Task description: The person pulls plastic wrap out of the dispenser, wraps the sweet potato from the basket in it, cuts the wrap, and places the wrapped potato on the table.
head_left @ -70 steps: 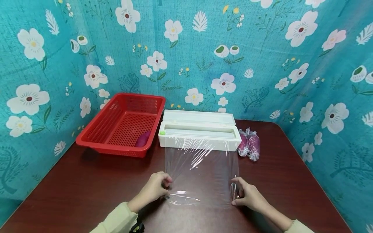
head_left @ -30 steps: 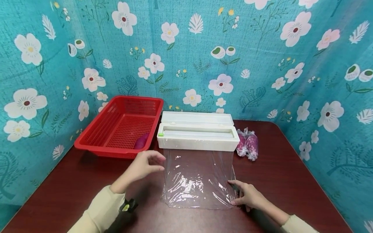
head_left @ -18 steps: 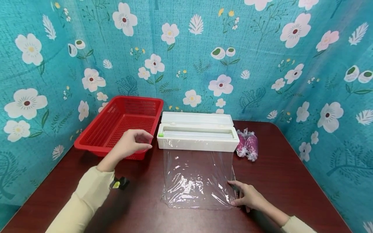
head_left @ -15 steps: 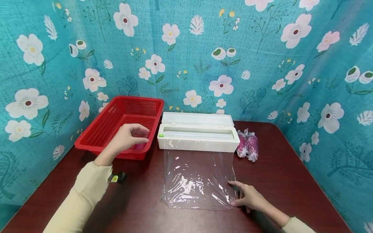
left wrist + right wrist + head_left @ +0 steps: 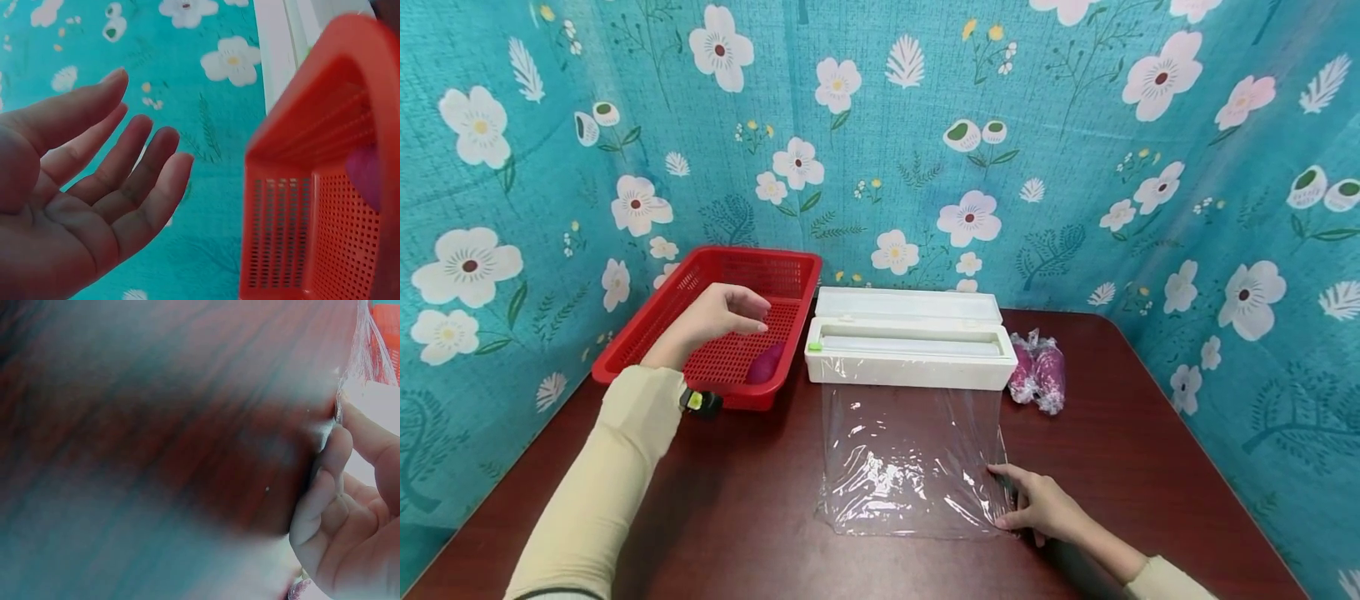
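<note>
My left hand [image 5: 722,312] hovers over the red basket [image 5: 808,321], fingers and thumb loosely spread with nothing between them. The left wrist view shows that hand [image 5: 125,187] palm up beside the basket. On the basket's floor, below the fingertips, lies a smooth oblong purple vegetable [image 5: 765,363] like a sweet potato. My right hand [image 5: 1037,504] pinches the near right corner of clear plastic wrap [image 5: 910,467], which lies spread on the table. Its curled fingers [image 5: 337,450] meet the film's edge in the right wrist view. The film runs out of a white dispenser box [image 5: 910,371] with its lid up.
Right of the box lie two purple pieces bundled in plastic wrap [image 5: 1037,372]. A small green slider [image 5: 815,347] sits at the box's left end. Behind the dark wooden table [image 5: 1120,433] hangs a blue flowered cloth [image 5: 880,167], also closing in both sides.
The left hand let go of the wrap's left corner and moved left and away from me, over the basket. The film sank onto the table. The right hand stayed at its corner.
</note>
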Available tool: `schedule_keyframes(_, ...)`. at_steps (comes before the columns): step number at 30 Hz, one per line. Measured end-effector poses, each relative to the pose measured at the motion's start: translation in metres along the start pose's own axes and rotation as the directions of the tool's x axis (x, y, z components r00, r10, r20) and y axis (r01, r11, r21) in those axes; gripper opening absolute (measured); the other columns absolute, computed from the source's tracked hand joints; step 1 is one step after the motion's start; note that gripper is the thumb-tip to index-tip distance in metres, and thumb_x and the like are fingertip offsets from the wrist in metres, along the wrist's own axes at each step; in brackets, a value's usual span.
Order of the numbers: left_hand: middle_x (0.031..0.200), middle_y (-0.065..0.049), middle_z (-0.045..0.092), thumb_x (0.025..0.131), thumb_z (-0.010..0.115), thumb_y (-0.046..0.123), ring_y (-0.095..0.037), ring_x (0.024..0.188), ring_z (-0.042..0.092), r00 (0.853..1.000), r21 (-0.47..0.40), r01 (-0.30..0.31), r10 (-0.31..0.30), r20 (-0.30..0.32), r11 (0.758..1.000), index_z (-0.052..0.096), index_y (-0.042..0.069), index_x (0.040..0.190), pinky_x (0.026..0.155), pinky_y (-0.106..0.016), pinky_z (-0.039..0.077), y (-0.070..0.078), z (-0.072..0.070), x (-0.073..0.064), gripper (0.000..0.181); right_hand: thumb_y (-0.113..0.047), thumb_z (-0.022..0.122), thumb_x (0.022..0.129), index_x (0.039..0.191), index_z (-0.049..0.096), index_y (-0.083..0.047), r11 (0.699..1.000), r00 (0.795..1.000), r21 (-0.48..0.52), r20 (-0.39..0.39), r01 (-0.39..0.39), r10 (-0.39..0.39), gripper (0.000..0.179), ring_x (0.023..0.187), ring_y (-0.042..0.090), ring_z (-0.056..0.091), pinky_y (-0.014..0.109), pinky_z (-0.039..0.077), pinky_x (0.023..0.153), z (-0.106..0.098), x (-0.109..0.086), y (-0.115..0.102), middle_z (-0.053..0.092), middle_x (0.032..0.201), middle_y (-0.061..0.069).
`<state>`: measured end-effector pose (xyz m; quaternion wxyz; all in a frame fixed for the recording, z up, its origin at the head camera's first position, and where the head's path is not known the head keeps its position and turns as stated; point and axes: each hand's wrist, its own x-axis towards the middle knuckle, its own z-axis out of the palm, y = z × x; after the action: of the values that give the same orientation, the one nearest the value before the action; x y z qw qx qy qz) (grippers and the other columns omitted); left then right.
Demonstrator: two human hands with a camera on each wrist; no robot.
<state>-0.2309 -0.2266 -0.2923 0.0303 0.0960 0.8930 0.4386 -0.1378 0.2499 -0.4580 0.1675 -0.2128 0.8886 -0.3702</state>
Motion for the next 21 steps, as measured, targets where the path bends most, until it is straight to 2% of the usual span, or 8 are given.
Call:
schedule_keyframes(6,0.11,-0.022,0.057,0.076,0.07,0.01,-0.033,0.098,0.056,0.995,0.016,0.068,-0.069,0.069,0.998,0.057,-0.002,0.114,0.075,-0.04,0.049,-0.016,-0.006,0.022,0.042,-0.025,0.075,0.07,0.128,0.043,-0.002,1.0,1.0,-0.003,-0.006,0.002,-0.002,0.07,0.031,0.009,0.046,0.027,0.039,0.031,0.0,0.001,0.0,0.05,0.052,-0.002)
schedule_keyframes(12,0.111,-0.021,0.056,0.074,0.071,0.009,-0.031,0.092,0.058,0.979,0.072,0.12,-0.13,0.155,0.99,0.056,-0.002,0.115,0.072,-0.037,0.05,-0.037,-0.009,0.038,0.046,-0.024,0.075,0.069,0.128,0.043,-0.002,1.0,1.0,-0.013,-0.008,0.0,-0.001,0.07,0.031,0.009,0.046,0.028,0.04,0.031,0.0,-0.001,0.001,0.05,0.051,-0.002)
schedule_keyframes(15,0.113,-0.023,0.054,0.075,0.07,0.009,-0.032,0.091,0.058,0.969,0.069,0.152,-0.162,0.184,0.986,0.055,-0.004,0.116,0.073,-0.039,0.05,-0.044,-0.008,0.044,0.046,-0.023,0.076,0.069,0.128,0.043,-0.002,1.0,1.0,-0.014,-0.013,-0.006,0.006,0.071,0.031,0.009,0.046,0.028,0.04,0.031,-0.001,-0.001,0.001,0.05,0.052,-0.002)
schedule_keyframes(17,0.115,-0.025,0.052,0.077,0.068,0.007,-0.032,0.093,0.057,0.957,0.057,0.194,-0.202,0.207,0.979,0.053,-0.005,0.117,0.076,-0.041,0.049,-0.048,-0.007,0.047,0.044,-0.024,0.076,0.069,0.128,0.042,-0.001,1.0,1.0,-0.004,-0.012,-0.005,0.005,0.071,0.031,0.008,0.045,0.028,0.04,0.031,0.0,-0.001,0.001,0.05,0.052,-0.002)
schedule_keyframes(21,0.12,-0.026,0.048,0.08,0.065,0.007,-0.035,0.1,0.053,0.915,0.036,0.311,-0.309,0.259,0.95,0.049,-0.008,0.119,0.078,-0.042,0.047,-0.053,-0.003,0.052,0.045,-0.025,0.075,0.069,0.128,0.042,0.0,1.0,1.0,0.014,-0.007,0.001,-0.001,0.071,0.03,0.007,0.044,0.027,0.039,0.03,0.001,0.0,0.0,0.05,0.05,-0.003)
